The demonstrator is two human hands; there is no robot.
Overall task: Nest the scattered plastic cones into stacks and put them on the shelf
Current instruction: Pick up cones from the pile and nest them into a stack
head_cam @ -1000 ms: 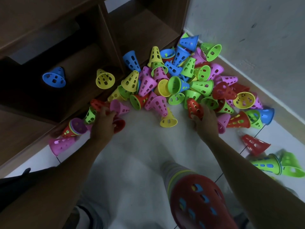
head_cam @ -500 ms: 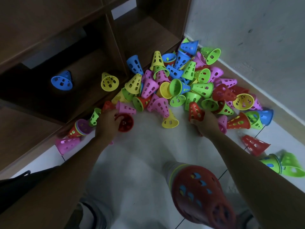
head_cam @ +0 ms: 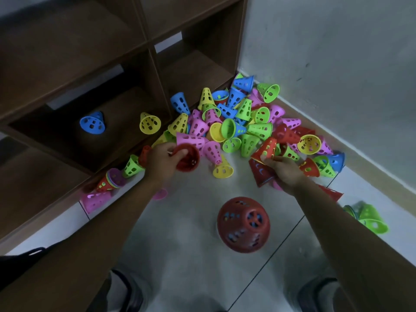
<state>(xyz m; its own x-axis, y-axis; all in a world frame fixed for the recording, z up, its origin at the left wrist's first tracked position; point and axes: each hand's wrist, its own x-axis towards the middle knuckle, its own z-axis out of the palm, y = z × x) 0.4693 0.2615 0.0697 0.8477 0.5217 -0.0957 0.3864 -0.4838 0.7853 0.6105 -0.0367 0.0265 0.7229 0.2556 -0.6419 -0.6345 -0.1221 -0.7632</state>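
Centre frame, your left hand [head_cam: 163, 162] grips a red cone [head_cam: 188, 159], mouth toward the camera, thumb over its rim. Your right hand [head_cam: 284, 171] is clenched on two red cones [head_cam: 262, 159], one poking up past the fingers, one lower (whether they are nested yet, cannot tell). Right of centre, above both hands, the scattered pile [head_cam: 238, 124] of pink, green, blue and yellow cones lies on the floor [head_cam: 191, 233] in the corner by the shelf [head_cam: 126, 52]. Most of the job is left, judging by that pile. Done so far: a red-topped stack [head_cam: 244, 224] standing low centre, a short multicolour stack [head_cam: 111, 179] lying at lower left by the shelf foot. Inside the shelf, upper left, only a loose blue cone [head_cam: 92, 123] and a yellow cone [head_cam: 149, 123], no stacks shelved. Green cones [head_cam: 369, 218] lie apart at the right edge.
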